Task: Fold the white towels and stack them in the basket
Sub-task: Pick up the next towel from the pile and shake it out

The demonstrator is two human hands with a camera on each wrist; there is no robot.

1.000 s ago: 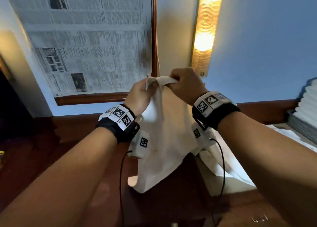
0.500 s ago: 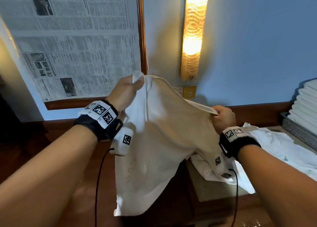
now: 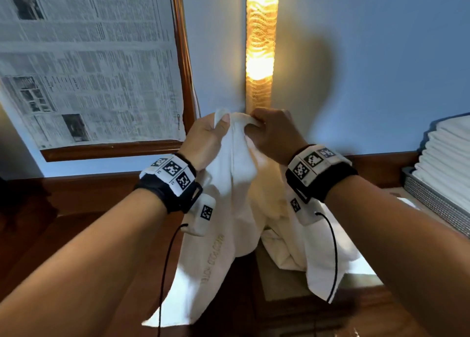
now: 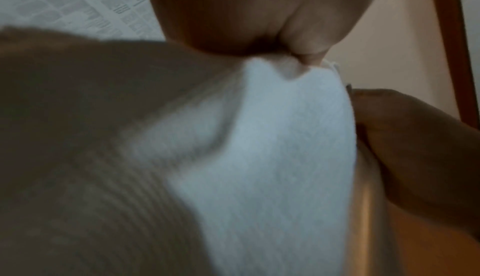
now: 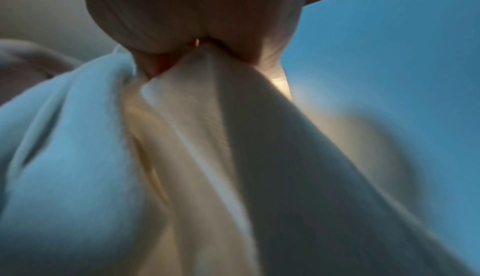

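- The left hand [image 3: 206,143] pinches the top edge of a white towel [image 3: 229,209], thumb over the cloth and fingers curled behind it.
- The right hand [image 3: 273,135] grips the same top edge just beside the left, fingers curled round a bunched fold; the two hands almost touch.
- The towel hangs down from both grips in front of the wall lamp [image 3: 260,44], draping in long folds below the wrists, its lower corners loose above the dark wooden surface [image 3: 63,222].
- Pale lettering runs along the lower left part of the towel.
- More white cloth [image 3: 282,255] lies crumpled below the right wrist.
- A basket [image 3: 432,204] at the right edge holds a stack of folded towels [image 3: 447,163], well apart from the hands.
- Newspaper [image 3: 89,62] covers a framed pane on the left.
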